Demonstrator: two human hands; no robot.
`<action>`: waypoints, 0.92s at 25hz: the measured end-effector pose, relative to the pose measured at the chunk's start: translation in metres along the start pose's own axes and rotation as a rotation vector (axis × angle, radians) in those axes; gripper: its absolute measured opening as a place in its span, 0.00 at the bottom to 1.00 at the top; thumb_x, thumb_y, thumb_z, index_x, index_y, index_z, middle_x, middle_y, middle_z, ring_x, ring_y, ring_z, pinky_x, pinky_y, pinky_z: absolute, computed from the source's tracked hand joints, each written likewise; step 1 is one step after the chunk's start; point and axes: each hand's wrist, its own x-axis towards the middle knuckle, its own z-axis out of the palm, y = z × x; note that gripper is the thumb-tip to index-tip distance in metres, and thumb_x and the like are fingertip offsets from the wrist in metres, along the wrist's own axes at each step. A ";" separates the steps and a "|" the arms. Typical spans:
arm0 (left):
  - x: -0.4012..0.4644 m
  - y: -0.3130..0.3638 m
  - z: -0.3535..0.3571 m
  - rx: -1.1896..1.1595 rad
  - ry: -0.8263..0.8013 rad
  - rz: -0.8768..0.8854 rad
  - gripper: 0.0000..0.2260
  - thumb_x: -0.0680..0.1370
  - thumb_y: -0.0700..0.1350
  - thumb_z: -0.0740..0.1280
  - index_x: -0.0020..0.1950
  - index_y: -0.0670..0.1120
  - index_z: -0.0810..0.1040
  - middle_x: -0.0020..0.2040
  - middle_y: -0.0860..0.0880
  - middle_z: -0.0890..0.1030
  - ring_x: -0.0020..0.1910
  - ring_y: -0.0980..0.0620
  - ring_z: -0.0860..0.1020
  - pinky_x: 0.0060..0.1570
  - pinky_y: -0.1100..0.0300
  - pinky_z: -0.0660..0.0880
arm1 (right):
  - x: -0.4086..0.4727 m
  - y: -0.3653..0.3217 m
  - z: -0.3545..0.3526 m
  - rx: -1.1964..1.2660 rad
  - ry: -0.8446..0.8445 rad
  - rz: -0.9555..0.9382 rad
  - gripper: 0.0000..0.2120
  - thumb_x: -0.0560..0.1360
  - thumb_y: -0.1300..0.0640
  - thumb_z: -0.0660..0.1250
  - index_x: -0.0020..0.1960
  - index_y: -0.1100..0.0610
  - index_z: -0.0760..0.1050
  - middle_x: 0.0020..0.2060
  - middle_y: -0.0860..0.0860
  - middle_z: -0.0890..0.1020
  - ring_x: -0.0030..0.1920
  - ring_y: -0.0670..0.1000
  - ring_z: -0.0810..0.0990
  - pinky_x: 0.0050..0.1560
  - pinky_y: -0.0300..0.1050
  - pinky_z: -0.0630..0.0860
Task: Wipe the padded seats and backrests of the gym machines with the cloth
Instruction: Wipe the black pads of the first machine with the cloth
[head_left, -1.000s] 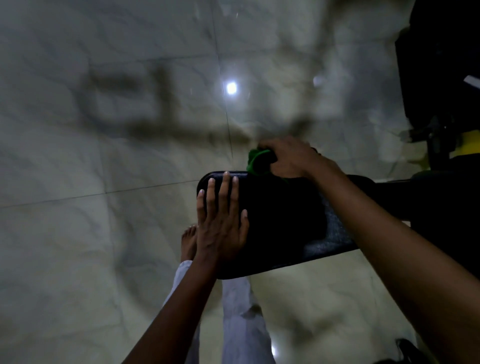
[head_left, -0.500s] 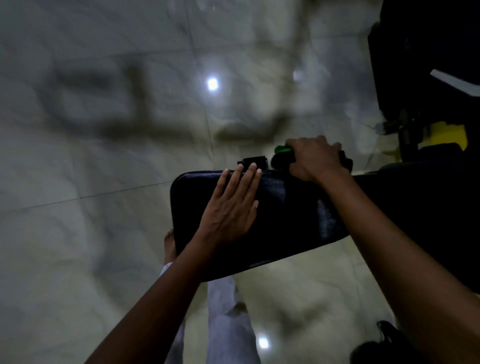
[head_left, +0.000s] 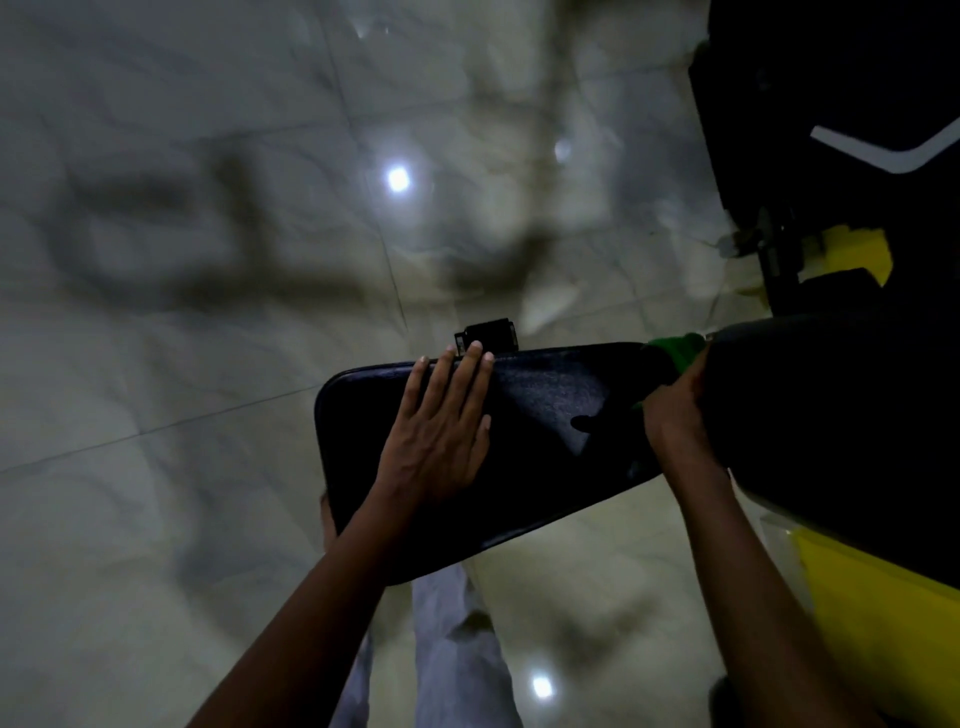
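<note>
Left hand (head_left: 441, 431) lying flat, fingers straight, on black padded rectangular seat (head_left: 540, 431), right hand (head_left: 675, 410) gripping green cloth (head_left: 675, 347) at seat's right end

— Can you read any text, label or number from where you stand?

— No. Nothing legible shows. The black padded seat (head_left: 545, 415) under your left hand (head_left: 441, 436) carries no print that can be made out.

— What about the white angled stripe (head_left: 883, 153) on the dark panel at your upper right?

— That is a plain stripe, not a letter or a logo you could read.

— And the yellow frame (head_left: 883, 608) at your lower right?

— Bare colour, no lettering visible. The small black bracket (head_left: 488, 335) behind the seat's far edge is too dark and blurred to tell.
</note>
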 end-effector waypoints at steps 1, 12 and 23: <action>0.000 0.000 0.001 0.001 0.002 0.001 0.26 0.78 0.49 0.53 0.74 0.39 0.62 0.73 0.40 0.66 0.70 0.40 0.66 0.70 0.43 0.59 | -0.001 0.011 0.002 0.051 -0.007 0.039 0.25 0.82 0.61 0.53 0.77 0.61 0.49 0.75 0.62 0.56 0.75 0.60 0.55 0.70 0.44 0.53; -0.001 -0.004 -0.001 -0.029 0.018 0.017 0.26 0.78 0.51 0.53 0.73 0.39 0.65 0.72 0.40 0.67 0.69 0.41 0.66 0.70 0.45 0.58 | -0.087 0.022 0.036 -0.585 0.253 -0.616 0.40 0.52 0.60 0.68 0.64 0.58 0.67 0.58 0.60 0.75 0.50 0.62 0.72 0.43 0.56 0.74; -0.003 -0.026 -0.106 -0.397 0.042 -0.152 0.20 0.73 0.51 0.58 0.57 0.40 0.78 0.52 0.44 0.81 0.51 0.44 0.78 0.49 0.57 0.75 | -0.108 -0.034 -0.038 -0.262 -0.004 -0.656 0.27 0.73 0.59 0.67 0.70 0.58 0.66 0.63 0.59 0.72 0.60 0.62 0.73 0.53 0.54 0.72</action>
